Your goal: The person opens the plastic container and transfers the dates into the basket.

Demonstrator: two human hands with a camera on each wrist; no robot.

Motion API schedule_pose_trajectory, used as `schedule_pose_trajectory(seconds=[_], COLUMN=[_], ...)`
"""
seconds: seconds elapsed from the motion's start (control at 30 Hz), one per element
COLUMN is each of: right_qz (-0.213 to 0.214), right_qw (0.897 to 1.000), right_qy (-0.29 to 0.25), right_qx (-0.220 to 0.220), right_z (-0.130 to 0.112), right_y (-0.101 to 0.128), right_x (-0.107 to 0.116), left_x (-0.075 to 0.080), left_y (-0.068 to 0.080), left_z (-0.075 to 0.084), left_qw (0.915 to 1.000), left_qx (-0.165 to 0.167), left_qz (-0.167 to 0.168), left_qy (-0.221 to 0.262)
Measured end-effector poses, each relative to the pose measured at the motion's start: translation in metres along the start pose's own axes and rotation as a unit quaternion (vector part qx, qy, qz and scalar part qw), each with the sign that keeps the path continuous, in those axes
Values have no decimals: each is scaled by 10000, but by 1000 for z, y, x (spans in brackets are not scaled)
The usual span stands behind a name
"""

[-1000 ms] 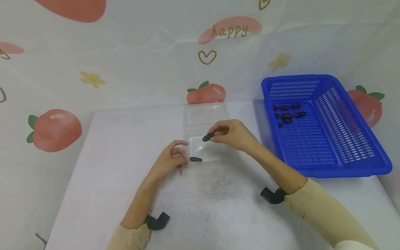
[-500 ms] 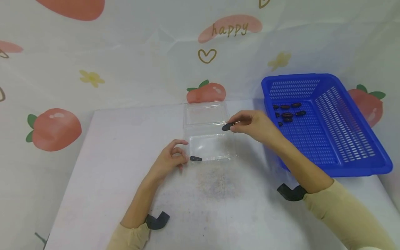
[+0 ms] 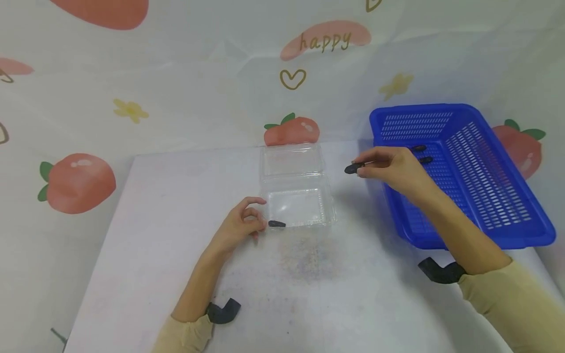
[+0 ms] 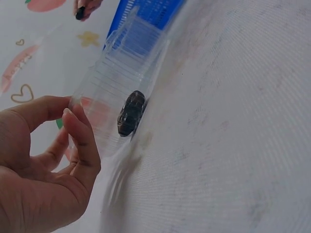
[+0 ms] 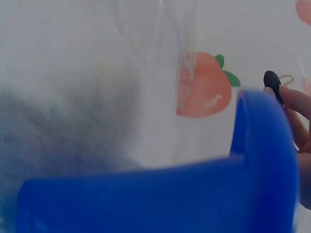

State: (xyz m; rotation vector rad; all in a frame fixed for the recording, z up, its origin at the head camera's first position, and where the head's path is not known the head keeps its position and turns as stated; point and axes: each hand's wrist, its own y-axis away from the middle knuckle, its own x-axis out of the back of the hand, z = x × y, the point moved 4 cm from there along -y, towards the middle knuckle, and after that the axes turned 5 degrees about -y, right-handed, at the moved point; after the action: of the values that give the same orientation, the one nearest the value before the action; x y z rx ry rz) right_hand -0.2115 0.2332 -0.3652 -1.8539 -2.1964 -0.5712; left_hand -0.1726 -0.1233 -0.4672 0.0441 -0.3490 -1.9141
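A clear plastic box (image 3: 304, 206) with its lid (image 3: 291, 159) folded back stands mid-table. One dark oval piece (image 3: 276, 224) lies in its front left corner, seen close in the left wrist view as the dark piece (image 4: 131, 112). My left hand (image 3: 258, 215) is at that corner, and its thumb (image 4: 80, 133) and curled index finger pinch the box's edge. My right hand (image 3: 361, 166) pinches another dark piece (image 3: 351, 169) in the air between the box and the blue basket (image 3: 521, 230). In the right wrist view that piece (image 5: 272, 82) shows above the basket rim (image 5: 262, 126).
More dark pieces (image 3: 421, 153) lie in the blue basket's far part, partly hidden behind my right hand. The white table (image 3: 176, 196) is backed by a cloth printed with peaches. Bare tabletop lies to the left and in front.
My right hand carried its dark piece from over the clear box to the right, up to the basket's left rim. The left hand and the box stayed put.
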Motion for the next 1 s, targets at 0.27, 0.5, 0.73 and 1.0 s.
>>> schedule_pose_trajectory(seconds=[0.27, 0.5, 0.73, 1.0], right_qz=[252, 413, 569, 615], right_qw=[9995, 9987, 9946, 9959], right_qy=[171, -154, -808, -284], right_qx=[-49, -256, -330, -605], right_z=[11, 33, 57, 81], right_y=[5, 8, 5, 1], right_x=[29, 55, 76, 99], left_x=[2, 1, 1, 0], left_y=[-1, -1, 2, 2], left_z=[2, -1, -1, 1], left_qw=[10000, 9998, 9998, 9998], left_qx=[11, 68, 96, 79], left_qz=[19, -28, -22, 13], left_qy=[-30, -160, -199, -169])
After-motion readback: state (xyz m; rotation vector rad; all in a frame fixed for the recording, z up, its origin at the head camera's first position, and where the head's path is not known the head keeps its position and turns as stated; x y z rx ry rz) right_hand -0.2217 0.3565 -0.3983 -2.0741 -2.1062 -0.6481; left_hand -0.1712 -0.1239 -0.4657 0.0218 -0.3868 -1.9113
